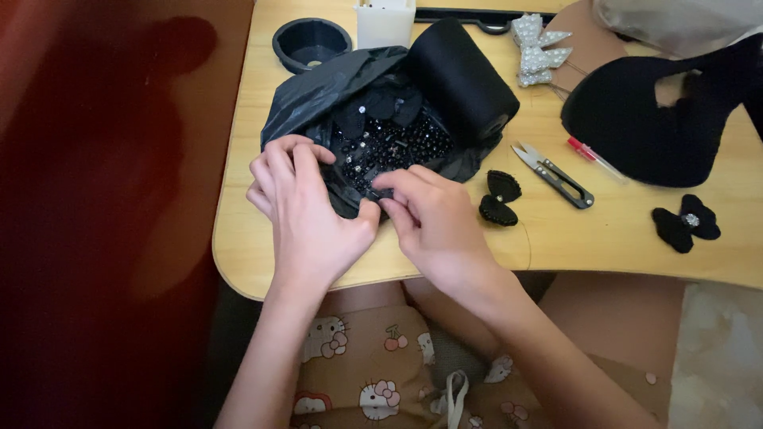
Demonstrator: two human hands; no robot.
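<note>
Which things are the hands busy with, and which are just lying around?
Busy with:
left hand and right hand, both at the black bag of beads

Lying around:
black spool
thread snips
silver bow
black bow
round black dish

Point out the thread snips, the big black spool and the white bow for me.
thread snips [554,175], head view, on the handles.
big black spool [461,75], head view, on its side.
white bow [537,49], head view, on its centre.

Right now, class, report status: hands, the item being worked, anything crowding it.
Left hand and right hand both pinching the black bag of beads at its near edge. Black spool leans against bag. Thread snips lie apart.
</note>
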